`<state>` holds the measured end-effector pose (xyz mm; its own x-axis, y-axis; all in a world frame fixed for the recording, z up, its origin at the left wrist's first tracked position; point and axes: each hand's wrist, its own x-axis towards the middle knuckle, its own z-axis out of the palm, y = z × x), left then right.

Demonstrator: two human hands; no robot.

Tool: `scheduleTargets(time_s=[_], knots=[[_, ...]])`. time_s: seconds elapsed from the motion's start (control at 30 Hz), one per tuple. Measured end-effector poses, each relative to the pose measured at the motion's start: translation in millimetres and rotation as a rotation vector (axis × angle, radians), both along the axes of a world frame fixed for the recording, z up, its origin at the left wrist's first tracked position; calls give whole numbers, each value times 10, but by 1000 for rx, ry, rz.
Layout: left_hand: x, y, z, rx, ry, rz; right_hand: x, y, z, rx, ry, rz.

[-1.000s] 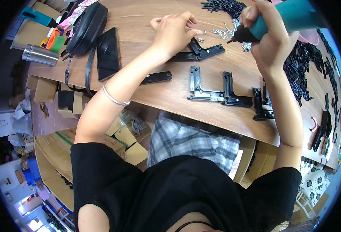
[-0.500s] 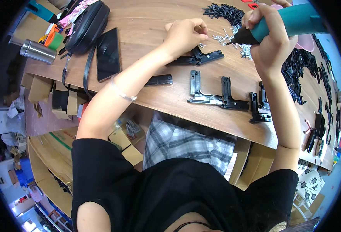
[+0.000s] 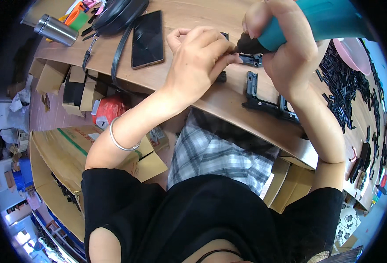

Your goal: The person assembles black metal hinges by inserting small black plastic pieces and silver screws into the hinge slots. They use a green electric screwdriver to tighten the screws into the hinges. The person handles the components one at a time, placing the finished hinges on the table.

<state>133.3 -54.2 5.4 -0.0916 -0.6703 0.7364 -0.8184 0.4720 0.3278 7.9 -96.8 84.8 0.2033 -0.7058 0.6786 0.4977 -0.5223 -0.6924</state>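
My right hand [image 3: 285,57] grips a teal electric screwdriver [image 3: 307,24] with a black nose, its tip pointing left and down toward my left hand. My left hand [image 3: 197,61] rests on the wooden table [image 3: 193,17], its fingers closed on a small black plastic part [image 3: 222,76] that is mostly hidden under them. Right beside the screwdriver tip lies another black bracket [image 3: 250,59]. A black L-shaped bracket assembly [image 3: 263,98] sits near the table's front edge, below my right wrist.
A black phone [image 3: 147,39] lies left of my left hand, beside a black bag with strap [image 3: 114,17] and a steel flask [image 3: 55,30]. A heap of small black parts [image 3: 342,92] and a pink bowl [image 3: 353,52] sit at the right. Cardboard boxes [image 3: 66,153] stand below the table.
The view has dropped closer to the table. My left hand has pulled the black part nearer the front edge, and the screwdriver tip has come down against it.
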Motion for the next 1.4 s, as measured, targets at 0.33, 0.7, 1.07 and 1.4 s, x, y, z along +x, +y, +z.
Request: scheduleTargets(time_s=[0.33,0.7,1.07,1.4], knots=[[269,241,-131,-42,-131,136,261,90,-120,41,6,83],[382,214,-394,379,-84,112,336,115,-480,239,96,65],[348,232,-476,318,-38,91,301,65,-440,247,151,250],[115,236,-313,370,-43,37,90,-21,-436,161,263,309]])
